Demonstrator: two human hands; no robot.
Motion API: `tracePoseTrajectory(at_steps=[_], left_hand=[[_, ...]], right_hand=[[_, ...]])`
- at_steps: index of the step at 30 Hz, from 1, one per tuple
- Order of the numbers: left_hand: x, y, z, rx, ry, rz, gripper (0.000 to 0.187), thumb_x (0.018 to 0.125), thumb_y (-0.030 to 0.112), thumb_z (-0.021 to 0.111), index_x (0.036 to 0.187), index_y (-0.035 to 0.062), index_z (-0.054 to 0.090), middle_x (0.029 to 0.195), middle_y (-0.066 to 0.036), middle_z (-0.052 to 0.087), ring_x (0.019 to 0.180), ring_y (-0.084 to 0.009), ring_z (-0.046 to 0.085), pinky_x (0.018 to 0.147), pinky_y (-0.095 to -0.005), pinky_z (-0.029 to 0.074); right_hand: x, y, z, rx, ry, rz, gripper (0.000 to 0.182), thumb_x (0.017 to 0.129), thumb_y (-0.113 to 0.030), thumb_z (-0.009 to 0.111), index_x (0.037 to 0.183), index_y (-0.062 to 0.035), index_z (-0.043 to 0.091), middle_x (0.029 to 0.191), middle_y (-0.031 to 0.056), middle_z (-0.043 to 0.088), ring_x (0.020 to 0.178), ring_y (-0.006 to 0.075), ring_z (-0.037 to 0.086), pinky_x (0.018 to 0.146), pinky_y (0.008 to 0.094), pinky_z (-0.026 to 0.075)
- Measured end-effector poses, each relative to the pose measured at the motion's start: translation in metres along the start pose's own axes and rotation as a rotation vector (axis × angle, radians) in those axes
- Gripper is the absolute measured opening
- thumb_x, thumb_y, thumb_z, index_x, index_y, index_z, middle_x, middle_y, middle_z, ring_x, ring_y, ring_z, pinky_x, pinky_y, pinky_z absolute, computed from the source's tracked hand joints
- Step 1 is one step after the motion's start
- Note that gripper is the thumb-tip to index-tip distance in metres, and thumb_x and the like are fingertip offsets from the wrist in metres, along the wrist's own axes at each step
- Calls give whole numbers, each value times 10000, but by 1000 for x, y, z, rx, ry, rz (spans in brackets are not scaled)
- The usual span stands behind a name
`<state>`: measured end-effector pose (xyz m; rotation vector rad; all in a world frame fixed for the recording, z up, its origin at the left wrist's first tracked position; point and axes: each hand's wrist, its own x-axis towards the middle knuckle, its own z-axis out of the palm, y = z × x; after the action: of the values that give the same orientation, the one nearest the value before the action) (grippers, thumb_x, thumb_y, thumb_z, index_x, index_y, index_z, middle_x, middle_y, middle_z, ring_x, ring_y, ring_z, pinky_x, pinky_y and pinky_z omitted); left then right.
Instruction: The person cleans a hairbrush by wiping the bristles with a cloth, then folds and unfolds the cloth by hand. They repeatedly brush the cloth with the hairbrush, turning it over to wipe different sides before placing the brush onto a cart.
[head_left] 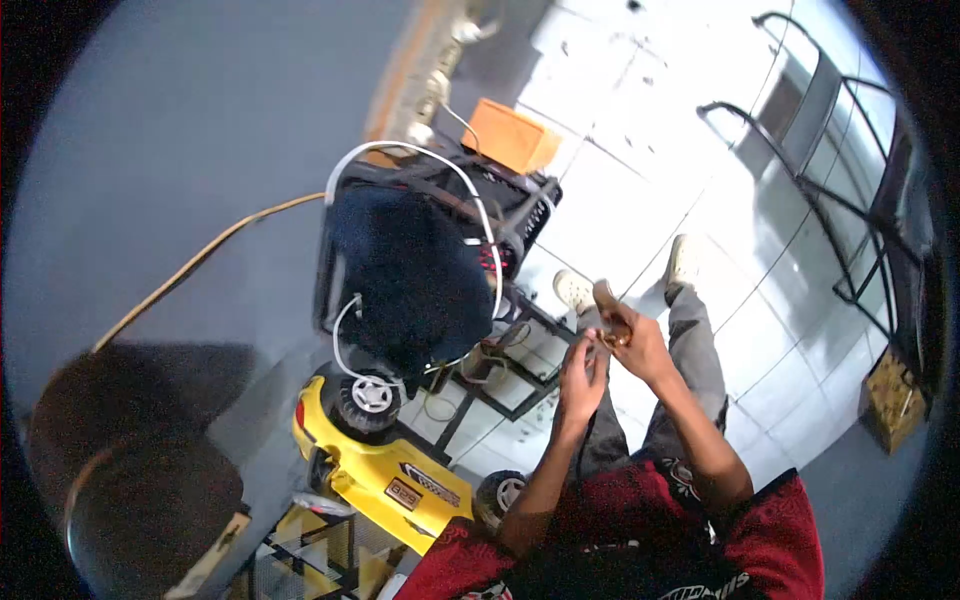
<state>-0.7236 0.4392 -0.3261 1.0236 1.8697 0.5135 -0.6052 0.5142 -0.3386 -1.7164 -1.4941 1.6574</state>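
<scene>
My right hand (643, 352) is wrapped round a small brown glossy object (608, 303) with a rounded end. Its exact kind is hard to make out. Close beside it, my left hand (580, 382) has its fingers drawn together, with the tips at the object's lower end. Whatever sits between those left fingertips is too small to tell. Both hands are in front of my body, above my grey trousers (697, 345) and light shoes (683, 262).
To the left stands a yellow toy vehicle (385, 485) with black wheels, next to a dark cloth-covered seat (410, 280) with a white cable. Beyond are an orange box (510, 135) and a wall power strip (432, 95). A black metal-framed chair (820, 190) is at right on white tiles.
</scene>
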Motion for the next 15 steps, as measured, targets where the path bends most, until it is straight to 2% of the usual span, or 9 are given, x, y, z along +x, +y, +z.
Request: tracePoseTrajectory(at_steps=[2,4,6,8,10,12,13,14,15], left_hand=[[-20,27,-29,-47,74,39,241,864,94,560,1085,-2,559,1033,-136,607,893,-212,612,757,-300,493],[-28,39,-58,50,211,48,230,849,68,579,1066,0,552,1009,-133,599,881,-208,607,736,-295,499],[-23,23,-90,36,390,171,255,831,64,596,1071,-1,540,1007,-145,573,898,-227,592,732,-304,495],[-19,46,-134,161,526,126,369,805,103,630,1131,-2,493,1100,-189,506,999,-301,535,835,-372,452],[-10,22,-165,251,773,138,557,764,159,671,1227,9,400,1264,-250,378,1169,-414,384,965,-425,339],[-3,3,-199,313,874,28,703,746,249,710,1284,-2,332,1275,-242,359,1199,-409,344,995,-473,293],[0,-4,-213,322,851,-81,732,739,261,714,1296,4,316,1312,-266,314,1208,-438,321,1004,-479,287],[2,-14,-224,329,820,-193,761,731,274,719,1309,10,299,1349,-290,269,1217,-467,298,1012,-484,280],[13,-40,-230,404,825,-256,782,735,298,718,1327,17,291,1340,-265,327,1203,-439,353,998,-484,312]], right_hand=[[-21,-35,-25,137,-164,17,287,726,-27,684,970,18,539,800,108,625,728,141,587,670,274,474],[-38,-60,-33,227,-259,-55,275,732,57,601,999,17,547,898,81,622,837,128,577,744,258,464],[-57,-108,-46,323,-394,-78,384,726,112,513,1096,18,552,964,70,614,905,132,566,820,264,452],[-76,-137,-46,380,-354,-157,381,711,74,524,1082,9,578,958,121,642,862,155,607,804,276,468],[-97,-168,-54,436,-411,-138,401,745,76,446,1128,26,553,999,97,615,934,164,576,864,278,452],[-114,-189,-54,543,-428,-109,383,766,37,426,1127,34,554,989,110,616,924,183,586,870,292,457],[-120,-189,-51,774,-489,-8,372,789,-7,394,1118,52,557,984,133,612,922,211,595,872,310,463],[-126,-195,-45,833,-472,-6,284,865,-75,424,1064,64,572,904,113,620,841,187,609,779,295,493],[-125,-186,-32,629,-398,-23,292,892,-163,457,1036,54,588,865,95,618,781,152,588,731,283,484]])
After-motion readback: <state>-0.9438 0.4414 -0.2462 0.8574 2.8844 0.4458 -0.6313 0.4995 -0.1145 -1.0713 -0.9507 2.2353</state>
